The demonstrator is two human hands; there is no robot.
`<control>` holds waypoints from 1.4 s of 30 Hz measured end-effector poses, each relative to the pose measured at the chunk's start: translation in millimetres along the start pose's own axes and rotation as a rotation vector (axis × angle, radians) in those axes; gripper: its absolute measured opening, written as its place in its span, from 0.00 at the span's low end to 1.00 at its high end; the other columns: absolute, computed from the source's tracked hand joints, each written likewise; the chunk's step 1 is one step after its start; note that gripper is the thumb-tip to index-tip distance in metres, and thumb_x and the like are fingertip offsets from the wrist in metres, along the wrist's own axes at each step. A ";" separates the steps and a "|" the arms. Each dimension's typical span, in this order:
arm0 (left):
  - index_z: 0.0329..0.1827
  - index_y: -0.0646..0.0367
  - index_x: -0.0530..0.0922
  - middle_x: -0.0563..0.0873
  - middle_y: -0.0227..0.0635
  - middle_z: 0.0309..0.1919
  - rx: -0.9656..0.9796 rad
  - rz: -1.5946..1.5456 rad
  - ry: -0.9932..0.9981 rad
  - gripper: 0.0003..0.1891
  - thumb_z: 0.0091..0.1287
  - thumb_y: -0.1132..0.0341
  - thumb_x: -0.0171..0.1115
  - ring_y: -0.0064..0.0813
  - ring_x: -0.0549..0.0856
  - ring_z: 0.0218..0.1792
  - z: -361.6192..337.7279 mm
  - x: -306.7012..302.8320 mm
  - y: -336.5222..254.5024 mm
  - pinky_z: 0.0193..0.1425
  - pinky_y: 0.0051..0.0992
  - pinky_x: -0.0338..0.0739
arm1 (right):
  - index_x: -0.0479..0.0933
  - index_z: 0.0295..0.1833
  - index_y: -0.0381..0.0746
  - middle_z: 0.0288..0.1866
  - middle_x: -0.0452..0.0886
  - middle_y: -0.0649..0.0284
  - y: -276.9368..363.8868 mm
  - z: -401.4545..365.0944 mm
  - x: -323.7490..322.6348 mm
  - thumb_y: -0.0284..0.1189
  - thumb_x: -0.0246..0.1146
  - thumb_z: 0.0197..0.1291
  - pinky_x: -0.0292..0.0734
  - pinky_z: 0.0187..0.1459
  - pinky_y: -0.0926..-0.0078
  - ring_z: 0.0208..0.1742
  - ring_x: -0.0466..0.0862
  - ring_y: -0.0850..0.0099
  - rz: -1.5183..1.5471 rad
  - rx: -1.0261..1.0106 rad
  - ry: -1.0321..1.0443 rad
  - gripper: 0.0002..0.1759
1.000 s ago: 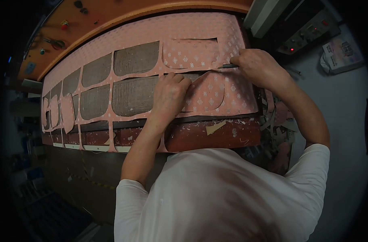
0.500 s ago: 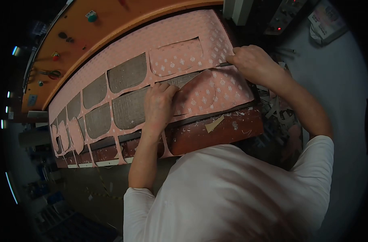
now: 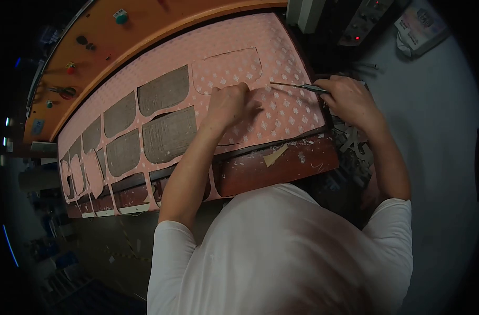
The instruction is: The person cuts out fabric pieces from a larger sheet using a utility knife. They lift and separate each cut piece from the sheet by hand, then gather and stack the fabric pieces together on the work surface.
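Observation:
A pink sheet material (image 3: 281, 31) with white flower-like motifs covers the bench, with rounded panel shapes cut in it. My left hand (image 3: 228, 107) has curled fingers on the sheet, just below a cut panel (image 3: 226, 69) still lying in its outline; its fingertips are partly hidden. My right hand (image 3: 352, 100), at the sheet's right edge, is closed around the dark handle of a thin pointed tool (image 3: 297, 85). The tool's long metal shaft points left across the sheet. Grey-brown board (image 3: 168, 135) shows through several panel openings.
An orange machine beam (image 3: 145, 26) with buttons and scissors (image 3: 66, 93) runs along the far side. Scraps lie on the red-brown bench edge (image 3: 281, 170) and in a heap at right. A control box (image 3: 360, 23) and white bag (image 3: 420, 29) stand at upper right.
The lifted flap at the right now lies flatter. My left hand has moved right and up. My right hand has shifted right, and the thin tool now shows above the sheet.

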State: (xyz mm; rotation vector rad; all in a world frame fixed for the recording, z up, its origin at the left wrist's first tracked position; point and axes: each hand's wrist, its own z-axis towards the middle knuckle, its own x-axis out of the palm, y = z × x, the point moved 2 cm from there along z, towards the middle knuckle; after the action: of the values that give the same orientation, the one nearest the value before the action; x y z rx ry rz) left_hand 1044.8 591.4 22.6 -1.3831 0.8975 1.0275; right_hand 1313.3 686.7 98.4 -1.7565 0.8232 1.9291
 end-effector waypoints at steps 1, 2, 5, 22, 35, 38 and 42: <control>0.44 0.61 0.85 0.90 0.44 0.36 -0.040 -0.038 0.020 0.22 0.60 0.49 0.75 0.45 0.89 0.43 4.4 2.1 -0.4 0.53 0.41 0.76 | 0.83 0.57 0.37 0.42 0.84 0.53 -3.5 -6.1 -1.4 0.33 0.64 0.66 0.79 0.51 0.56 0.47 0.84 0.52 0.055 0.007 0.010 0.17; 0.42 0.62 0.85 0.90 0.45 0.36 -0.079 -0.076 0.044 0.24 0.59 0.48 0.75 0.45 0.89 0.43 7.3 3.8 -1.5 0.50 0.41 0.78 | 0.82 0.57 0.37 0.42 0.84 0.52 -3.7 -11.5 -2.3 0.33 0.63 0.67 0.78 0.52 0.56 0.47 0.84 0.51 0.112 0.019 0.021 0.17; 0.37 0.63 0.85 0.89 0.43 0.31 -0.142 -0.185 0.160 0.24 0.57 0.47 0.77 0.39 0.89 0.36 18.1 6.0 8.3 0.43 0.37 0.79 | 0.82 0.58 0.36 0.42 0.82 0.50 3.9 -25.9 -9.4 0.34 0.62 0.69 0.78 0.52 0.54 0.46 0.83 0.49 0.235 0.037 0.047 0.18; 0.42 0.69 0.87 0.87 0.35 0.29 -0.110 -0.542 0.270 0.22 0.59 0.55 0.77 0.23 0.84 0.30 17.4 -10.9 18.9 0.37 0.27 0.80 | 0.82 0.56 0.36 0.39 0.73 0.60 58.9 -21.1 -17.9 0.23 0.65 0.55 0.72 0.46 0.66 0.45 0.77 0.65 -0.437 -0.276 -0.028 0.20; 0.43 0.69 0.87 0.88 0.37 0.30 -0.123 -0.572 0.278 0.22 0.60 0.54 0.74 0.24 0.85 0.32 16.4 -22.6 22.2 0.38 0.28 0.80 | 0.88 0.32 0.46 0.38 0.80 0.64 80.7 24.4 -24.2 0.31 0.68 0.52 0.69 0.44 0.72 0.46 0.81 0.70 -0.643 -0.388 -0.135 0.04; 0.41 0.68 0.86 0.86 0.35 0.28 -0.117 -0.566 0.280 0.21 0.61 0.54 0.74 0.22 0.83 0.30 16.0 -27.0 21.5 0.35 0.27 0.78 | 0.88 0.34 0.47 0.39 0.80 0.65 93.6 25.6 -26.7 0.32 0.69 0.52 0.70 0.45 0.71 0.47 0.81 0.70 -0.760 -0.338 -0.068 0.05; 0.41 0.67 0.86 0.86 0.34 0.28 -0.106 -0.555 0.278 0.20 0.62 0.55 0.74 0.22 0.83 0.30 16.8 -24.4 24.3 0.35 0.26 0.78 | 0.88 0.36 0.47 0.40 0.80 0.65 97.3 29.9 -16.4 0.33 0.68 0.54 0.70 0.46 0.70 0.47 0.81 0.69 -0.725 -0.341 -0.091 0.06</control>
State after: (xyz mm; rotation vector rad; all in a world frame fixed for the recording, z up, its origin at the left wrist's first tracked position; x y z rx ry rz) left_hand 1012.5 605.3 37.9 -1.7629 0.6018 0.4709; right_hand 1229.8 635.4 130.6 -1.7853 -0.1933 1.6702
